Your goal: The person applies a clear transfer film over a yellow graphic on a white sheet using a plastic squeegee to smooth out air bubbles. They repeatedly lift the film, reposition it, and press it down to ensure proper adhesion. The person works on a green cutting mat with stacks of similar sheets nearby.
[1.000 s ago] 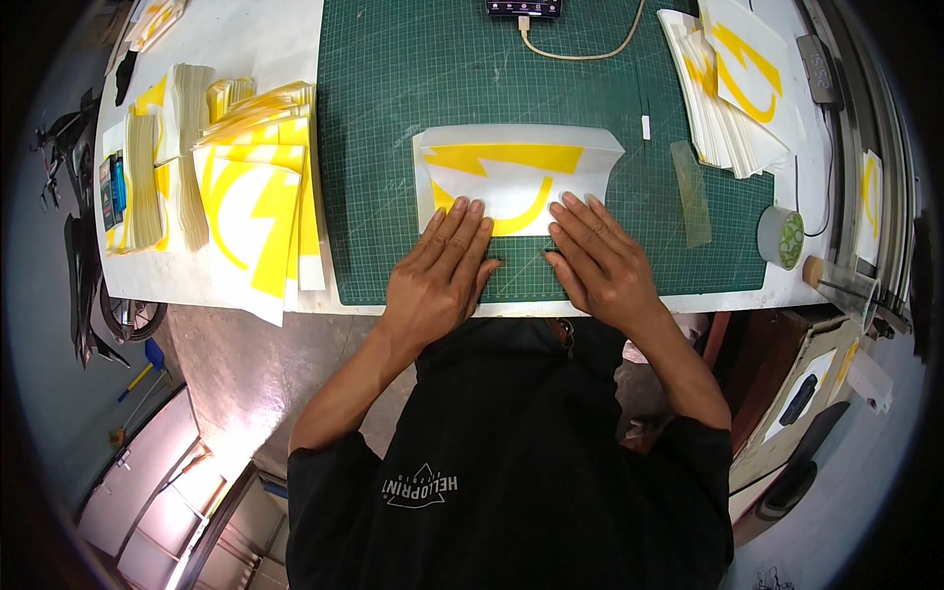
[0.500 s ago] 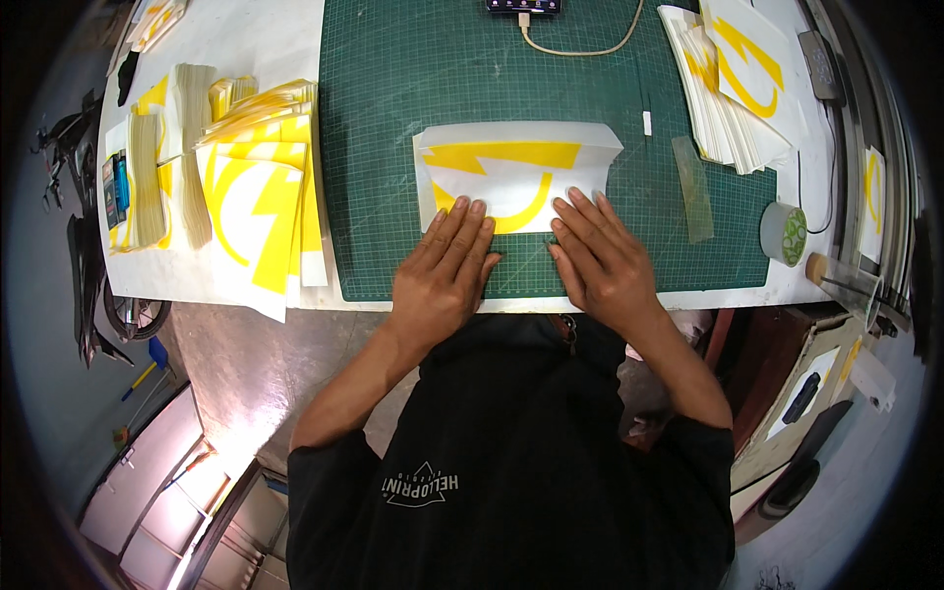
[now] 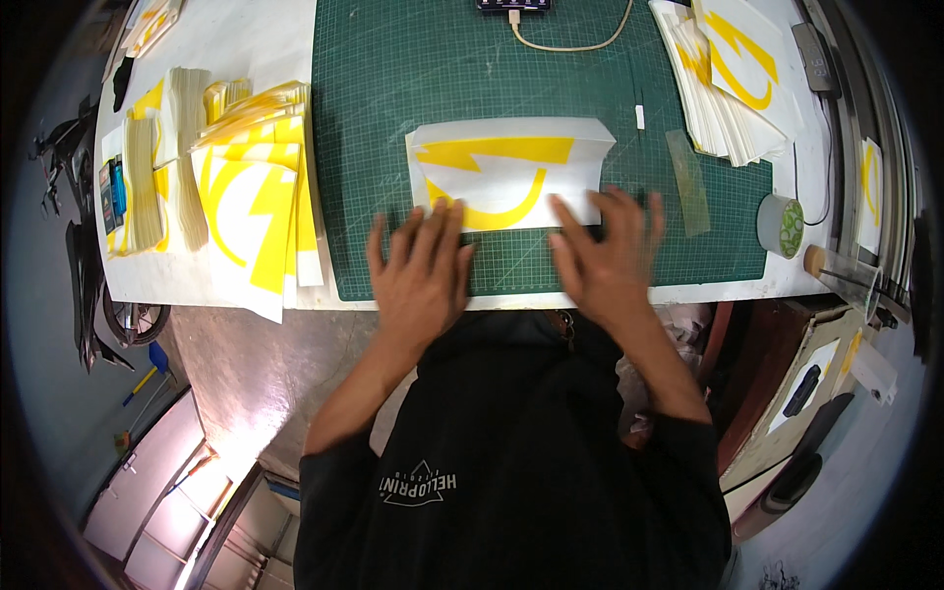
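A folded white paper sheet with yellow printed shapes (image 3: 501, 182) lies on the green cutting mat (image 3: 393, 79). Its far edge shows a translucent whitish flap. My left hand (image 3: 421, 265) is at the sheet's near left corner, fingers spread, tips touching or just above the paper. At the near right corner my right hand (image 3: 608, 246) has its fingers apart, the index and thumb closest to the paper; its outer fingers are blurred by motion. Neither hand grips anything.
Stacks of yellow-and-white folded sheets (image 3: 251, 197) stand at the left, others (image 3: 703, 88) at the far right. A translucent tape strip (image 3: 687, 182) and a tape roll (image 3: 780, 226) lie on the right. A phone (image 3: 513, 5) with a cable (image 3: 590, 47) is at the far edge.
My hands have spread from lying flat and close together on the sheet's near edge. The left has shifted left, and the right has lifted its outer fingers. The sheet looks the same.
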Action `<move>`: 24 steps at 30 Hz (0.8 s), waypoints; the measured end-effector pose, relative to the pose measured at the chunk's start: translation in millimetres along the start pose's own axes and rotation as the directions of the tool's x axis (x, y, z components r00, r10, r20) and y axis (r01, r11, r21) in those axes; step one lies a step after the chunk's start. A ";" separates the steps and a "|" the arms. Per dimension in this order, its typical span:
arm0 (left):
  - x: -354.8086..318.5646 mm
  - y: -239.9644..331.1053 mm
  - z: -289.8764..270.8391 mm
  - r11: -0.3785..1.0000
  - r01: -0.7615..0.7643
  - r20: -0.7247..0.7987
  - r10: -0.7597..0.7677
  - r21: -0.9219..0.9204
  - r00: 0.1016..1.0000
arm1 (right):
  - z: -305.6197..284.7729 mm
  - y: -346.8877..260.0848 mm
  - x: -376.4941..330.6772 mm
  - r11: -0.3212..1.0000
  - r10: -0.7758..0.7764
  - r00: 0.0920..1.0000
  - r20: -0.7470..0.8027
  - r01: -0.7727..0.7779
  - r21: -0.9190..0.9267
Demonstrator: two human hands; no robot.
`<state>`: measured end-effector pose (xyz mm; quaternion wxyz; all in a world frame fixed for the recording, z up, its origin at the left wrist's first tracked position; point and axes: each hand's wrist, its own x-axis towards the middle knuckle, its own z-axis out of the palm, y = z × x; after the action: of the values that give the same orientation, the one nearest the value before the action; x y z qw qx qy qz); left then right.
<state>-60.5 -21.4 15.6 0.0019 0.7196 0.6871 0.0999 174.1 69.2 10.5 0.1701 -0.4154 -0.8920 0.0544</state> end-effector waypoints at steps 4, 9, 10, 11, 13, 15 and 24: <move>-2.9 -5.4 -9.6 0.998 0.049 -0.018 -0.048 0.034 0.999 | -13.7 20.7 -10.7 0.996 0.079 0.996 -0.033 -0.080 -0.032; 30.2 43.7 8.1 0.944 -0.062 0.036 0.078 -0.324 0.996 | -19.5 12.8 -1.5 0.995 0.102 0.995 -0.007 -0.103 -0.020; 33.2 54.3 10.4 0.944 -0.059 0.095 0.095 -0.323 0.991 | -24.8 14.0 1.6 0.996 0.087 0.996 -0.017 -0.087 0.003; 31.1 59.1 10.3 0.944 -0.071 0.118 0.114 -0.322 0.986 | -31.7 15.3 5.4 0.997 0.071 0.997 -0.026 -0.070 0.026; 24.9 65.8 10.1 0.943 -0.097 0.164 0.156 -0.318 0.974 | -40.9 18.2 21.3 0.995 0.013 0.994 -0.112 -0.002 0.102; 17.6 69.2 10.9 0.941 -0.109 0.190 0.176 -0.319 0.966 | -40.4 14.7 49.5 0.973 -0.043 0.968 -0.248 0.096 0.208; 17.9 69.1 9.6 0.892 -0.069 0.208 0.178 -0.446 0.962 | 9.0 28.6 100.4 0.977 -0.132 0.988 -0.082 0.144 0.160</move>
<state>9.9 -6.3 18.4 0.2401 0.7501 0.5946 0.1616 131.7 164.4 21.2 0.2389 -0.3385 -0.9045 0.1012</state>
